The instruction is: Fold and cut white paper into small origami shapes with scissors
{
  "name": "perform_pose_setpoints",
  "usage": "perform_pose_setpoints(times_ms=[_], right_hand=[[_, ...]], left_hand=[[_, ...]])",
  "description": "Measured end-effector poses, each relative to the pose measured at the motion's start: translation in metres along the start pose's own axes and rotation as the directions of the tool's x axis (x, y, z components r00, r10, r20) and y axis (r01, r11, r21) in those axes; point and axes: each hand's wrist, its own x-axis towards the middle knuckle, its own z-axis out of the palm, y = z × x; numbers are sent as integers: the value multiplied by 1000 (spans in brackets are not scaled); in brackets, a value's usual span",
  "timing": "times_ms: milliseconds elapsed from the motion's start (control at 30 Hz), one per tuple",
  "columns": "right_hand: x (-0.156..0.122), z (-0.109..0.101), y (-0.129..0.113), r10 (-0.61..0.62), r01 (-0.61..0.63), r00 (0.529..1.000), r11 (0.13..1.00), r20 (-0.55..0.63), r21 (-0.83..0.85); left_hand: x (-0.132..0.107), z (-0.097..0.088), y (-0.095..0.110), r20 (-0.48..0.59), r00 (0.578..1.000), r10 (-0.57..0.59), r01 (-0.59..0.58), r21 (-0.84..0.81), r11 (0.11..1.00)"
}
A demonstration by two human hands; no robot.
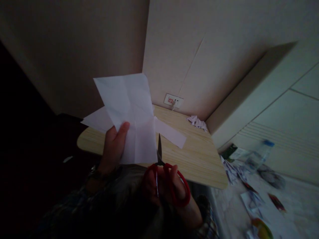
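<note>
My left hand (pixel 115 146) pinches a creased white sheet of paper (pixel 133 116) by its left side, thumb on the front. The sheet is held up above the small wooden table (pixel 199 159). My right hand (pixel 174 186) has its fingers in the red handles of a pair of scissors (pixel 159 156). The handles stand apart, and the blades point upward along the sheet's lower right edge. Whether a blade lies behind the paper is hard to make out in the dim light.
On the table lie a white paper strip (pixel 170 132), another sheet (pixel 98 120) behind the held one, and folded paper pieces (pixel 197 122). A wall socket (pixel 173 100) holds a plug. At right, a surface bears a clear bottle (pixel 260 156), more folded paper (pixel 231 171) and clutter.
</note>
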Motion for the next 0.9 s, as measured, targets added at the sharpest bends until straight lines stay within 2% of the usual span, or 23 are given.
perform_pose_setpoints(times_ms=[100,233,333,467,633,900], right_hand=[[5,-2,0,59,-59,998,998,18,7],[10,-1,3,22,-21,997,1000,-68,20],[14,6,1,-3,6,995,1000,-98,26],[21,18,-4,-55,59,996,997,-76,48],[23,19,-3,-101,107,992,991,-78,81],[21,27,7,-222,246,942,967,-253,69]], left_hand=[[-4,2,0,65,998,15,-17,30,999],[-5,2,-1,100,994,55,-61,61,996],[-6,2,0,128,990,60,-70,77,995],[-6,3,4,115,992,55,-68,110,992],[-6,4,3,116,991,64,-79,132,988],[-14,10,2,49,998,44,-50,128,991]])
